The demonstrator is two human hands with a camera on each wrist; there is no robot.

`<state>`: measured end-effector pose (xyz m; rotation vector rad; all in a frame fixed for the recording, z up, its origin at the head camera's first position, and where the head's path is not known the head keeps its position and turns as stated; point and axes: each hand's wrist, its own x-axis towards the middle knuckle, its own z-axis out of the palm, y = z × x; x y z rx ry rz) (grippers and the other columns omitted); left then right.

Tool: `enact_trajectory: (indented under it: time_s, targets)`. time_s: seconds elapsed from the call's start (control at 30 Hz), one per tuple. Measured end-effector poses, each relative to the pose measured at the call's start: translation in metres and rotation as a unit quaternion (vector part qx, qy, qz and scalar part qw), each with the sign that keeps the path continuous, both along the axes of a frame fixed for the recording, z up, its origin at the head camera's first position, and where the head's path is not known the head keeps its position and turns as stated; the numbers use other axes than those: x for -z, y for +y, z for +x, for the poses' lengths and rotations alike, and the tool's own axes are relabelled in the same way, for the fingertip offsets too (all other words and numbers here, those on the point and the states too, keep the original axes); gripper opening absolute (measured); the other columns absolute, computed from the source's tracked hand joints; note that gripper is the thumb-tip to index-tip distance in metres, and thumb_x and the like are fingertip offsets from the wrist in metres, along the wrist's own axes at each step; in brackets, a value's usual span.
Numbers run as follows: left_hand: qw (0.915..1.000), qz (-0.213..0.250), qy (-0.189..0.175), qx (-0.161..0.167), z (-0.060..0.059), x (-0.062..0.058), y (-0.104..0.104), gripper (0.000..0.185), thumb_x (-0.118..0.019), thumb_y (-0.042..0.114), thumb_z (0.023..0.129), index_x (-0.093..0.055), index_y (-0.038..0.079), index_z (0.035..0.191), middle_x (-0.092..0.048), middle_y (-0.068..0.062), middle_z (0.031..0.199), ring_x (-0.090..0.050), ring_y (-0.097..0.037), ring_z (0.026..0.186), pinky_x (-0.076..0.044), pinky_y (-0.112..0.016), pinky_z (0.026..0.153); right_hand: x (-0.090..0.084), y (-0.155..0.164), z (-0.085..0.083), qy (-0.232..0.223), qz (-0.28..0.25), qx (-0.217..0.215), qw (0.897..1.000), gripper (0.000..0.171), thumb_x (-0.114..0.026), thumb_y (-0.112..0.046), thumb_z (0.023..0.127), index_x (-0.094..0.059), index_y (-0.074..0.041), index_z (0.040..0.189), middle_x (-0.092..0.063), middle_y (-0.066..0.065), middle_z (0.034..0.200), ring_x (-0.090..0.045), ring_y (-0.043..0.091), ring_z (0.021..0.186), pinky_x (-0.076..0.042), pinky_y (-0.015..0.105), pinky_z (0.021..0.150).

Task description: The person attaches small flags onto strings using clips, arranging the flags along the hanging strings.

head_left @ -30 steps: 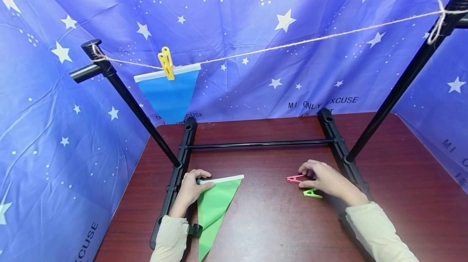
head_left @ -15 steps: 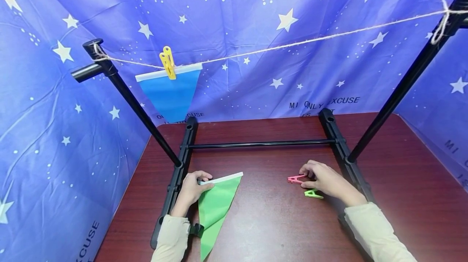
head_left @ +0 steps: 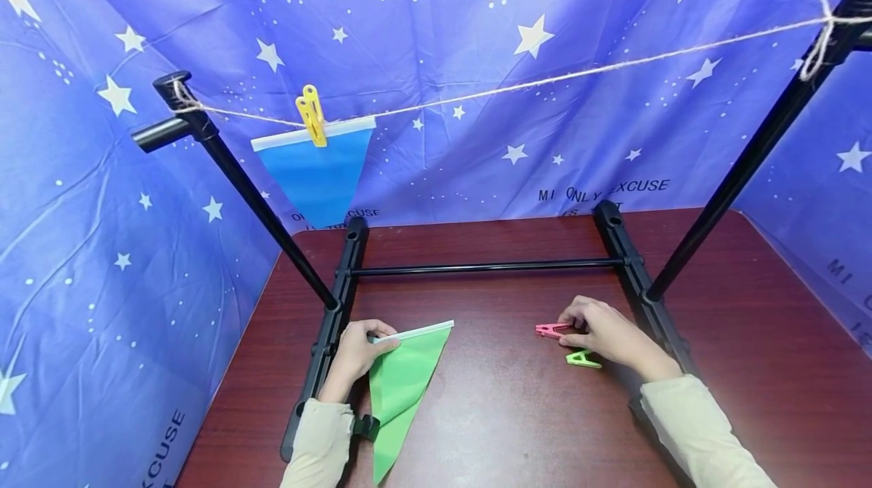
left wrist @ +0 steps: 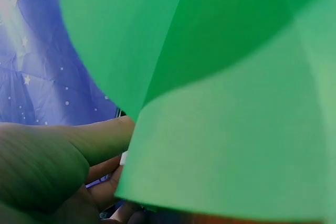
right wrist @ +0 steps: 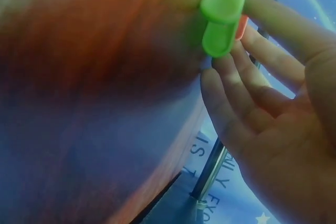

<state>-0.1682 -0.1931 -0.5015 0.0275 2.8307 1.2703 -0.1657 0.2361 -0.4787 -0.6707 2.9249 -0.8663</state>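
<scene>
Black stand post [head_left: 235, 181], left: slim matt metal tube, leaning, with jute twine [head_left: 545, 79] knotted at its cap and running across to the right-hand post [head_left: 756, 151].

Yellow clothespin [head_left: 311, 116]: hard plastic, clamped over the twine and the white hem of a blue pennant [head_left: 316, 178], a thin, smooth triangle hanging point down.

Left hand [head_left: 354, 355]: fingers curled around the near-left corner of the green pennant [head_left: 402, 390], pinching its white hem. The pennant lies mostly flat on the bench [head_left: 504, 427], apex toward the person; the left wrist view shows the thin sheet [left wrist: 226, 129] curving up against the hand. Judged risk: the flimsy sheet could fold or slip from a one-corner pinch when lifted.

Bench: dark red-brown wood grain, smooth, faintly glossy.

Pink clothespin [head_left: 549, 331]: small plastic spring clip lying on the bench, the right hand [head_left: 606, 335] closed on its near end by the fingertips. Judged risk: a grip so near the tip may let the clip spring away.

Green clothespin [head_left: 582, 359]: same pattern, lying just beside the right hand's palm and, in the wrist view [right wrist: 223, 17], against the fingers. Judged risk: it could be knocked aside as the hand rises.

Backdrop [head_left: 436, 34]: blue fabric, creased, printed with pale stars.
</scene>
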Motion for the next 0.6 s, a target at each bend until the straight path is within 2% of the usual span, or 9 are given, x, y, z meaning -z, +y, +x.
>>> enact_trajectory:
  time_s: [0.33, 0.6]
  targets:
    - [0.9997, 0.023, -0.001, 0.010, 0.001, -0.001, -0.001, 0.005, -0.080, 0.015, 0.084, -0.076, 0.012, 0.086, -0.072, -0.002, 0.082, -0.052, -0.014, 0.065, -0.044, -0.028, 0.058, -0.007, 0.000, -0.001, 0.009, -0.005, -0.005, 1.000, 0.016, -0.080, -0.019, 0.083, -0.072, -0.010, 0.094, -0.063, -0.005, 0.083, -0.057, 0.008, 0.074, -0.047, 0.027, 0.065]
    - [0.9993, 0.038, 0.003, 0.005, 0.004, -0.003, 0.000, 0.007, -0.080, 0.016, 0.084, -0.076, 0.012, 0.086, -0.071, -0.002, 0.082, -0.053, -0.013, 0.065, -0.044, -0.027, 0.058, -0.012, -0.001, 0.001, 0.001, -0.017, 0.005, 1.000, 0.019, -0.077, -0.017, 0.087, -0.071, -0.006, 0.100, -0.068, -0.003, 0.086, -0.062, 0.007, 0.077, -0.052, 0.029, 0.067]
